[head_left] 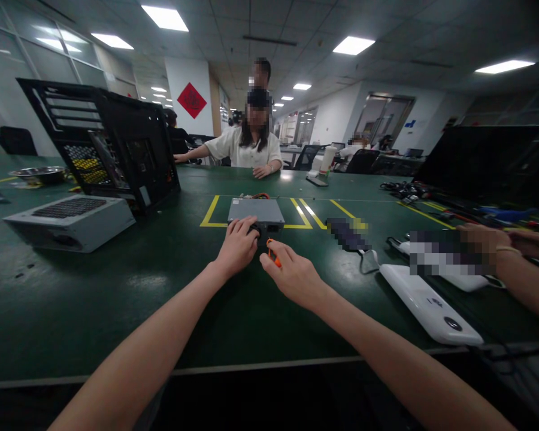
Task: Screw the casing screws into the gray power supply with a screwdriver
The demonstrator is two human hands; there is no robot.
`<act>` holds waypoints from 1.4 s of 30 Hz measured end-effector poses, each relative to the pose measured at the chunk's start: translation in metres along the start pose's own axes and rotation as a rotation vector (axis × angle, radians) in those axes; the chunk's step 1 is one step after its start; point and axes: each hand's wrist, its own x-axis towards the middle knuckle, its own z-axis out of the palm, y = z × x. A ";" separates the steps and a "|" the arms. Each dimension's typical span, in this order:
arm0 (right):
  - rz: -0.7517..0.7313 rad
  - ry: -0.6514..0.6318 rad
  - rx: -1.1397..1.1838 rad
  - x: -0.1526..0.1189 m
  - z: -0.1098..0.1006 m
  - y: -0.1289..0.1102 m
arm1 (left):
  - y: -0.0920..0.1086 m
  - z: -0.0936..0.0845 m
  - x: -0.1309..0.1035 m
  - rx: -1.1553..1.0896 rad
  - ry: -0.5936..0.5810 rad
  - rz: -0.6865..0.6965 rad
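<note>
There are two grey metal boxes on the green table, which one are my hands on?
The smaller flat grey box inside the yellow floor-tape rectangle; your left hand rests on its near edge. The larger box with the vent grille sits untouched, far left.

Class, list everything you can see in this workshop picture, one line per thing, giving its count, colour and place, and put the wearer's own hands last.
power supply unit: 1, grey, inside the yellow floor-tape box at table centre
orange-handled tool: 1, orange, in the right hand, mostly hidden
computer case: 1, black, open, standing at far left
flat grey unit: 1, light grey, lying in front of the case
metal bowl: 1, silver, far left edge
white devices: 2, white, right near side
table: 1, dark green
seated person: 1, pale shirt, across the table
co-worker's hands: 2, right edge
left hand: 1, on the power supply unit's near edge
right hand: 1, just in front of the unit
</note>
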 end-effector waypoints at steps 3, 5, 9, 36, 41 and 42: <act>0.095 0.028 -0.045 -0.003 0.005 0.007 | 0.000 0.000 0.000 0.008 -0.002 -0.009; 0.137 0.025 -0.036 -0.005 0.005 0.007 | 0.001 0.000 0.000 0.008 -0.001 -0.009; 0.055 0.037 -0.007 -0.008 0.004 0.004 | 0.002 -0.002 0.000 -0.008 -0.002 -0.007; 0.232 0.093 0.075 -0.003 0.002 0.007 | 0.000 -0.003 0.000 -0.006 -0.023 0.007; 0.148 0.046 0.157 -0.003 0.003 0.007 | -0.001 -0.005 -0.001 -0.024 -0.026 0.012; 0.138 0.059 0.151 -0.004 0.003 0.007 | -0.001 -0.006 0.000 -0.024 -0.029 0.009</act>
